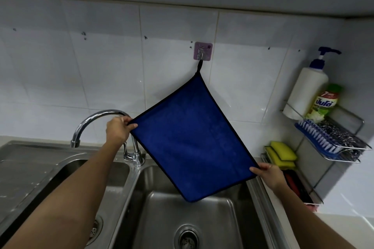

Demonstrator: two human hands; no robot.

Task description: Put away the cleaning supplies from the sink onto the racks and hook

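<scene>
Both hands pinch the hooked blue cloth (pixel 190 137); upper rack (pixel 344 147) holds bottles, brush

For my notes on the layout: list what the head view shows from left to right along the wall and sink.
Faucet → left hand → blue cloth hanging on the hook → right hand → yellow sponges → white pump bottle → scrub brush.

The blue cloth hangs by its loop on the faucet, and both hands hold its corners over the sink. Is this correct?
Not quite. The head view shows the blue cloth hanging by its loop on the wall hook, not on the faucet. The rest is right: the left hand and right hand hold its corners over the sink.
</scene>
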